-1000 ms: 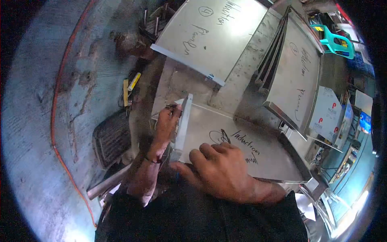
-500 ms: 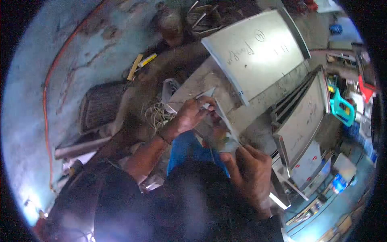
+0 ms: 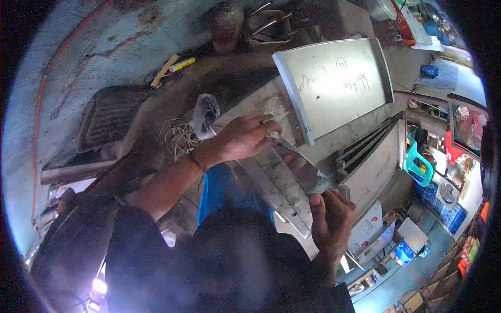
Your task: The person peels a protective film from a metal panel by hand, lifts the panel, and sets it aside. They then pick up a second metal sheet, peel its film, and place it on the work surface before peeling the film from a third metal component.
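Observation:
My left hand [image 3: 241,137] is closed, its thumb and fingers pinching the upper end of a thin, shiny strip [image 3: 298,160]. The strip slants down to my right hand [image 3: 334,215], whose fingers are wrapped round its lower end, with the thumb on top. Beneath the strip lies a dusty, pale flat bar or panel [image 3: 276,180]. A pale metal panel [image 3: 334,86] with folded edges and handwriting rests just beyond my hands.
A bundle of pale cord [image 3: 181,141] and a clear plastic bag [image 3: 206,116] lie left of my left hand. A yellow marker-like tube [image 3: 182,64] is further back. Stacked panels [image 3: 373,169] and a turquoise plastic object [image 3: 419,163] stand to the right. Blue material [image 3: 224,190] shows below.
The view has shifted, so the panels sit lower and further left. The strip between my hands has tilted and now shows a broader reflective face. Both hands still hold it.

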Tool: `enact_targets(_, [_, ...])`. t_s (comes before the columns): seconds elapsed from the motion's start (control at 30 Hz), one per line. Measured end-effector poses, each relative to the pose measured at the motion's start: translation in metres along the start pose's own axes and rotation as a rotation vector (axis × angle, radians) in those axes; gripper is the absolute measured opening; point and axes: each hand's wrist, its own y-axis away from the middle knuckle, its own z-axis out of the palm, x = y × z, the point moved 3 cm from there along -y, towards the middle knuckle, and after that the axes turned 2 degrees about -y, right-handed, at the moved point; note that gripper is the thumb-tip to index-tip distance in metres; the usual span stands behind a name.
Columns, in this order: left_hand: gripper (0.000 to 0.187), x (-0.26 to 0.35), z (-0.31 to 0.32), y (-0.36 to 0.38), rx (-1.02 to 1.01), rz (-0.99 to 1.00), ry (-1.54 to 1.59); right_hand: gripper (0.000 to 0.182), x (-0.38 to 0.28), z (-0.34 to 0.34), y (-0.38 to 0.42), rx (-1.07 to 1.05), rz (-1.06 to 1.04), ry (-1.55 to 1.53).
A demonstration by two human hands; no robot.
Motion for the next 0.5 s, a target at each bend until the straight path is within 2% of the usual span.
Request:
enact_targets(0.03, [0.025,-0.003,0.002,0.001,-0.001,-0.094,0.107,0.033,0.0,-0.001,-0.001,-0.004,0.007,-0.023])
enact_targets(0.07, [0.025,0.002,0.004,0.002,0.0,-0.087,0.111,0.033,0.0,-0.002,-0.002,-0.007,0.015,-0.048])
enact_targets(0.13, [0.02,0.009,0.001,0.006,0.223,-0.121,0.334,0.034,0.003,-0.001,-0.002,0.003,0.009,-0.053])
enact_targets(0.17, [0.02,0.009,0.004,0.005,0.222,-0.116,0.338,0.035,0.004,0.0,-0.002,0.008,-0.001,-0.062])
enact_targets(0.23, [0.015,0.002,0.01,0.008,0.345,-0.253,0.255,0.035,0.005,-0.001,-0.002,-0.024,0.003,-0.022])
enact_targets(0.27, [0.015,0.001,0.01,0.008,0.342,-0.244,0.26,0.036,0.006,0.0,-0.002,-0.059,0.005,0.015])
enact_targets(0.33, [0.014,-0.009,0.012,0.008,0.198,-0.453,0.281,0.037,0.004,0.0,-0.002,-0.031,-0.002,-0.007])
enact_targets(0.5, [0.024,0.009,0.004,-0.003,0.063,-0.59,0.427,0.04,0.005,-0.007,-0.005,-0.017,-0.031,0.017])
